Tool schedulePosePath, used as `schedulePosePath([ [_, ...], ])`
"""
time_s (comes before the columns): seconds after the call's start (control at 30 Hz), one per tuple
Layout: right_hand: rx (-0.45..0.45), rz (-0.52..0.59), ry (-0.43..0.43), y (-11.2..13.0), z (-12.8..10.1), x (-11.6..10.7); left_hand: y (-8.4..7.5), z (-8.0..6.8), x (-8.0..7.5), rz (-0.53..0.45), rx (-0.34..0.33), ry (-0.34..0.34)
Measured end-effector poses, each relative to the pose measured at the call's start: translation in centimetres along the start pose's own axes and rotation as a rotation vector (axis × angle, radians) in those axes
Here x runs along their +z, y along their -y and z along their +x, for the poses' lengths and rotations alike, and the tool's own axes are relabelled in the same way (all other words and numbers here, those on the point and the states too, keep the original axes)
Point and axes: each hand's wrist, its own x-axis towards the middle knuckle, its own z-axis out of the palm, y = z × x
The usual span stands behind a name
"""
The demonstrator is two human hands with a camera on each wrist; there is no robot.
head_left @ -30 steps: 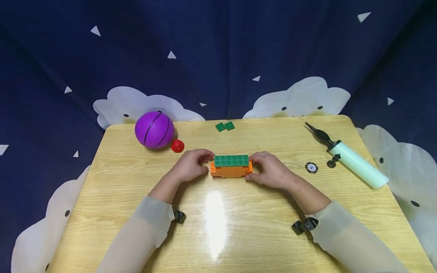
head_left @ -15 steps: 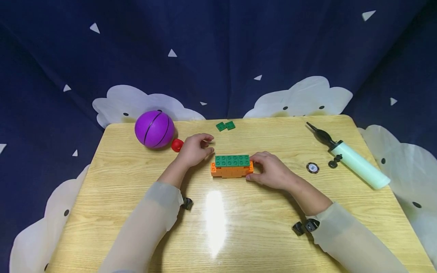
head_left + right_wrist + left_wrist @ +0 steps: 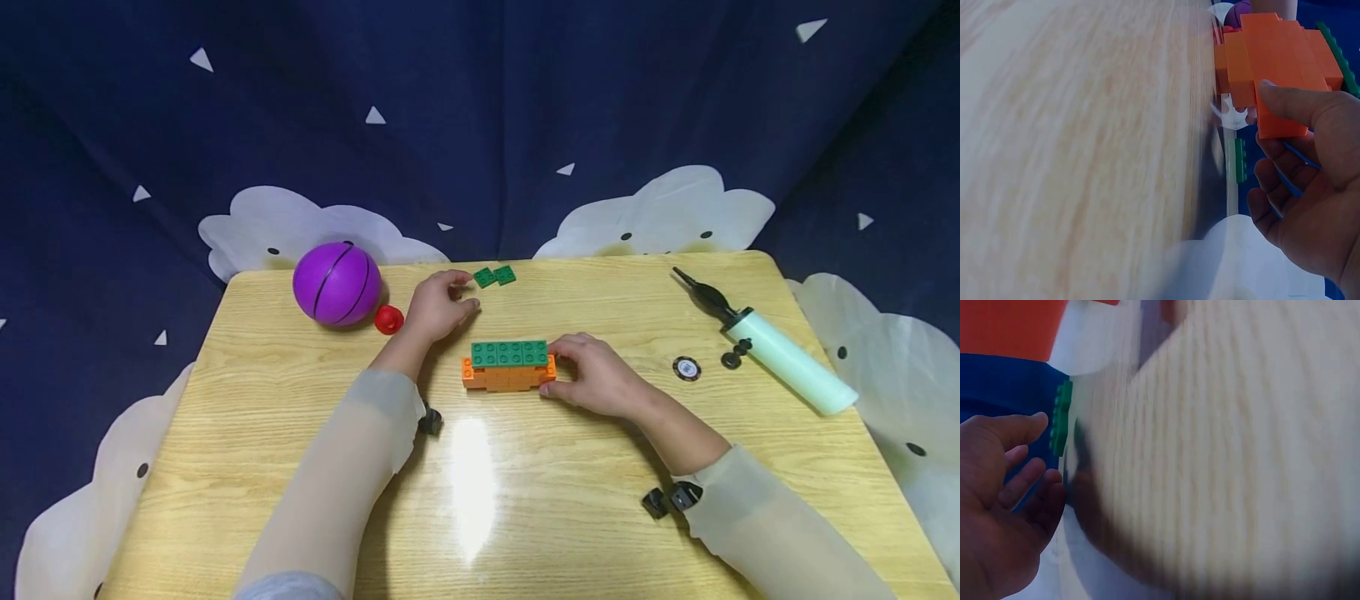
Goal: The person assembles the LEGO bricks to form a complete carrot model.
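Observation:
An orange toy-brick structure (image 3: 510,381) stands mid-table, topped by a row of green studded bricks (image 3: 510,354). My right hand (image 3: 600,375) grips its right end; in the right wrist view the thumb lies on the orange face, with fingers behind. My left hand (image 3: 438,308) is over the far part of the table, holding nothing, fingers loosely bent and thumb apart. Two small green studded bricks (image 3: 494,276) lie just right of its fingertips. In the left wrist view these green bricks (image 3: 1061,419) appear beyond the hand, with a gap between.
A purple ball (image 3: 337,284) and a small red hat-shaped piece (image 3: 388,319) are at the far left. On the right are a black-and-white poker chip (image 3: 686,368), a small black piece (image 3: 736,353) and a pale green hand pump (image 3: 787,360). A dark curtain (image 3: 480,125) hangs behind the table.
My left hand has left the left end of the brick structure and moved away from me toward the two small green bricks. My right hand stays on the structure.

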Motion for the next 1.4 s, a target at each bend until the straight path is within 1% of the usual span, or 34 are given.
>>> schedulePosePath([
  [0.13, 0.002, -0.006, 0.005, 0.0, 0.0, 0.0, -0.1, 0.8, 0.4, 0.018, 0.009, -0.008],
  [0.27, 0.005, -0.012, 0.005, 0.0, 0.0, 0.0, -0.4, 1.4, 0.9, 0.062, 0.027, -0.021],
  [0.43, 0.008, -0.013, 0.009, 0.0, 0.1, 0.0, -0.8, 1.8, 1.5, 0.11, 0.021, -0.015],
  [0.63, 0.006, -0.01, 0.011, 0.2, 0.1, -0.1, -1.0, 1.8, 1.6, 0.16, 0.0, -0.012],
  [0.87, 0.017, -0.015, 0.012, 0.2, 0.0, -0.2, -0.6, 1.6, 1.5, 0.206, -0.019, 0.01],
  [0.97, 0.015, -0.017, 0.01, 0.3, 0.0, -0.1, -0.5, 1.3, 1.1, 0.217, -0.018, 0.013],
  [1.23, 0.012, -0.024, 0.009, 0.4, -0.1, -0.2, 0.0, 0.3, 0.1, 0.187, 0.023, 0.012],
  [1.4, 0.003, -0.02, 0.003, 0.3, -0.2, -0.1, 0.4, -0.5, -0.3, 0.149, 0.044, -0.007],
])
